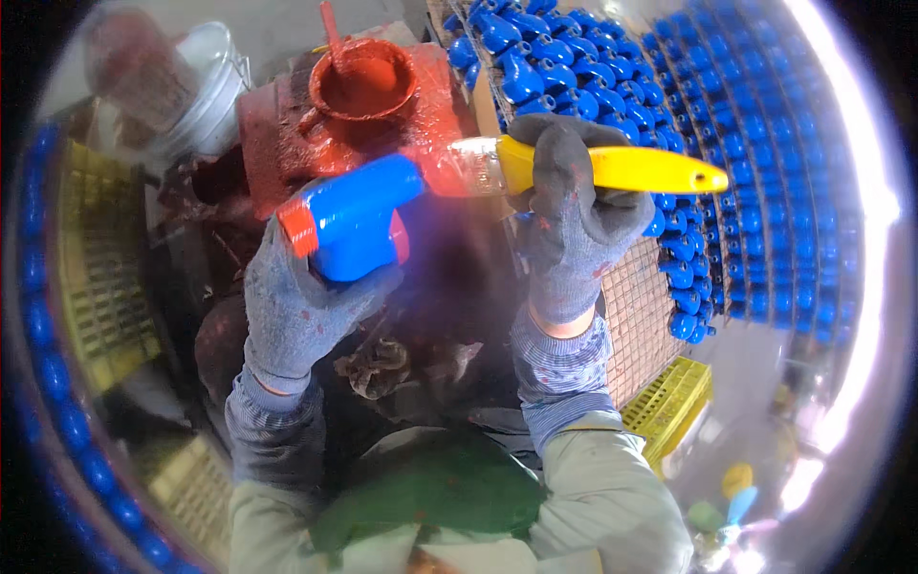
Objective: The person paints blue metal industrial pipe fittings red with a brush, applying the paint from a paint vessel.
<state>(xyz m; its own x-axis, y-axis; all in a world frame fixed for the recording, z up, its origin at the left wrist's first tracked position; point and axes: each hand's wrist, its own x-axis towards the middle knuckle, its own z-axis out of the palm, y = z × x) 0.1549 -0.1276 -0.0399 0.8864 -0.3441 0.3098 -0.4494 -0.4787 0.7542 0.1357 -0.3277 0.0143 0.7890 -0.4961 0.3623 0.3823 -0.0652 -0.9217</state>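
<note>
My left hand, in a grey glove, is closed around a glossy blue tee-shaped fitting with red at its left end and lower right side. In my right hand, also gloved, is a paintbrush with a yellow handle. Its red-coated bristles point left and meet the fitting's right end; whether they touch it I cannot tell. Beyond the fitting, a red-smeared pot of red paint holds a red-handled tool. The pot rests on a paint-covered red stand.
Many glossy blue fittings lie on wire mesh to the right, with more rows beyond. A white bucket stands at the far left. Yellow crates are at the left, and another yellow crate is at the lower right.
</note>
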